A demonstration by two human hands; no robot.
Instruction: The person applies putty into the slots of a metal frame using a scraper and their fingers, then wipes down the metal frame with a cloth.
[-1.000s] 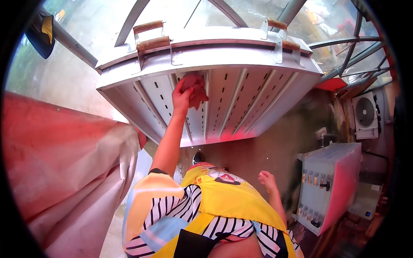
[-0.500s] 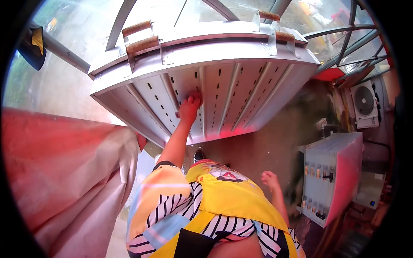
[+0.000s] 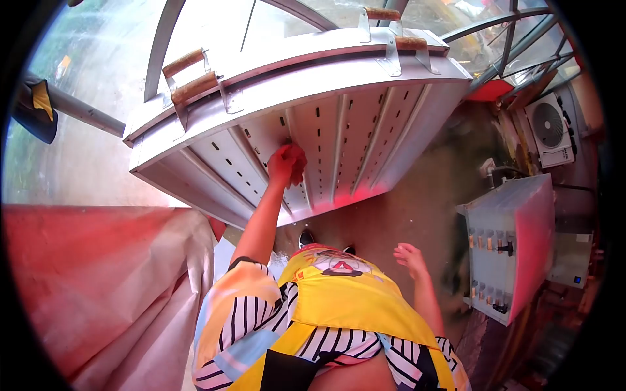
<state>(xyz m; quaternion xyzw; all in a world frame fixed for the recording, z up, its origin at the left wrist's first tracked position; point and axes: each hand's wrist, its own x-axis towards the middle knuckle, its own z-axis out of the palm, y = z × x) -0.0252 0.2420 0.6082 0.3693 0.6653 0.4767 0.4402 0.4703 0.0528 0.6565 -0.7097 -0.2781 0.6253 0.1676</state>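
A large silvery metal tray with ribs and rows of dark slots stands on edge in front of me, a second similar tray behind it. My left hand is at the slotted face, left of the middle, its fingers curled in. Anything inside them is hidden. Wooden handles on metal brackets run along the top, including a left handle and a right handle. My right hand hangs at my right side above the floor, fingers loosely extended and holding nothing.
A red and whitish tarp drapes on the left. At right stand a metal cabinet with small fittings and an outdoor fan unit. Behind the trays is a metal frame with clear sheeting. My shoe shows below.
My view has shifted, with the trays sitting slightly further left in it. My left hand has moved a little rightward across the slotted face. The right hand's fingers are straighter.
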